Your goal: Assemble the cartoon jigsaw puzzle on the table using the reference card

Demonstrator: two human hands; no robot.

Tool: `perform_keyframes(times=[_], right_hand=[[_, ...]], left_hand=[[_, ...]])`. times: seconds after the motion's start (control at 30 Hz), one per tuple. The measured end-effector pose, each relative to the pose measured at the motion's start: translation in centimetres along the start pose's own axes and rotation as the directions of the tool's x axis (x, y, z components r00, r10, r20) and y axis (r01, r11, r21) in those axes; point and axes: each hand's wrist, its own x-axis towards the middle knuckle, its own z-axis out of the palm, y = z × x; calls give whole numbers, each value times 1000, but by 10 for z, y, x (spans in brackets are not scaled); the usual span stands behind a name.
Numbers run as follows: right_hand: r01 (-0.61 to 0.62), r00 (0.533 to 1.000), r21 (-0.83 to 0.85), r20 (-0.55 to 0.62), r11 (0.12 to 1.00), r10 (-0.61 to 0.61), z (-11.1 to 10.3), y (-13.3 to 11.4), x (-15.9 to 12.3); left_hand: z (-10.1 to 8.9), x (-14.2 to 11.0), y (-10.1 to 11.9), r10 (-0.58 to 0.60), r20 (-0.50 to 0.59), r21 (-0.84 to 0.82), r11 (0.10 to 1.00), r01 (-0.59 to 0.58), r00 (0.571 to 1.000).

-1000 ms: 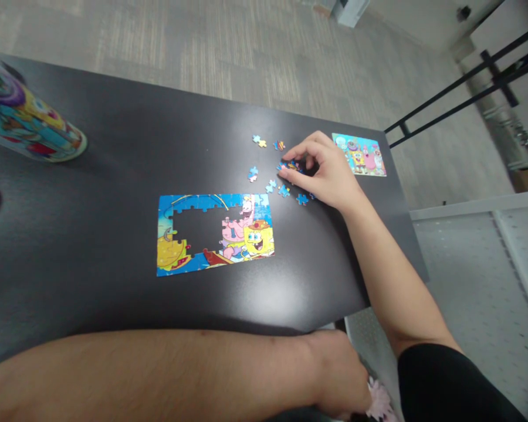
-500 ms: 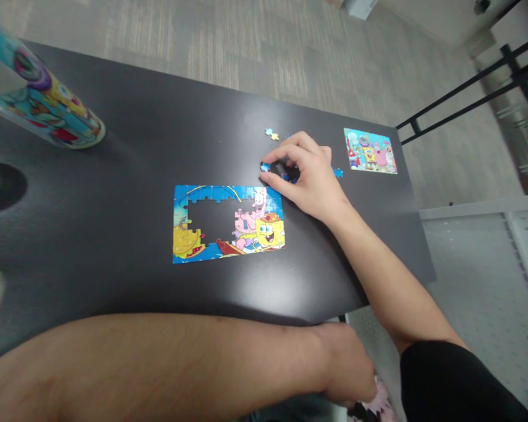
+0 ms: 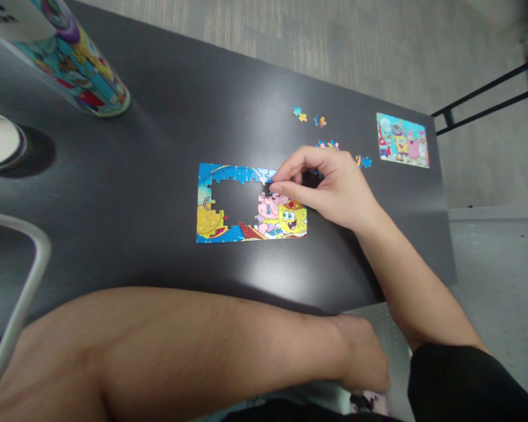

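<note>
My right hand pinches a jigsaw puzzle piece between thumb and forefinger, at the upper right part of the gap in the partly assembled puzzle. Fingertips mostly hide that piece. The puzzle lies flat on the dark table, its border joined around an open middle, with a yellow square cartoon figure at its lower right. Loose puzzle pieces lie just behind my right hand, partly covered by it. My left hand hangs low past the table's near edge, its forearm crossing in front of the puzzle; its fingers are hidden.
Several more loose pieces lie toward the far edge. A small cartoon picture card rests at the right end of the dark table. At left stand a tall printed cardboard tube, a round white-topped object and a curved white bar.
My right hand has brought the piece from above the puzzle's upper right edge down to the gap inside. The camera view has shifted, moving the table's contents rightward. My left hand stays low.
</note>
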Motion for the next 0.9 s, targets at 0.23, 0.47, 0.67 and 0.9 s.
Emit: perform_keyframes(times=[0.23,0.47,0.67,0.9], right_hand=[[-93,995,-59,18,994,94,-2,-3,-1],[-7,1000,-172,12,985,9,-2,0,1],[132,991,-192,-4,973,-136,-2,7,1],[84,996,-454,13,887,-88,-2,-3,-1]], left_hand=[[-15,-6,-5,167,153,-156,977,-143,974],[-15,-6,-4,162,134,-191,972,-135,978],[-9,-5,-3,152,110,-200,971,-128,982],[-5,0,-1,141,88,-203,972,-121,986]])
